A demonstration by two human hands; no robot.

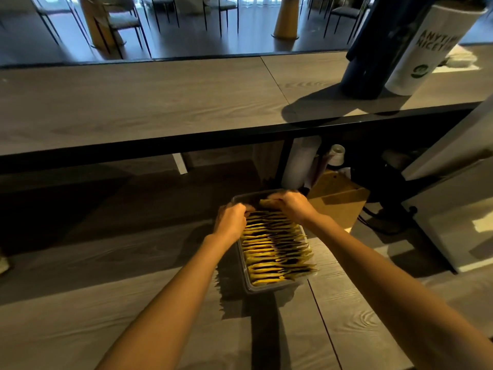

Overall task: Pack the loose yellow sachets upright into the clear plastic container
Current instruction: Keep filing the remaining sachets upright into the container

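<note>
As the left hand (230,217) and right hand (289,205) pinched yellow sachets (274,249) in the container (250,288), they looked light, floppy, best gripped along top edges.

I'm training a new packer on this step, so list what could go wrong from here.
1. The yellow sachets already fill the clear container nearly end to end. Wedging more in at the far end, where the left hand and right hand curl over the row, may crumple them.
2. Corners of the nearest sachets jut over the right rim, so a push along the row could tip some out.
</note>
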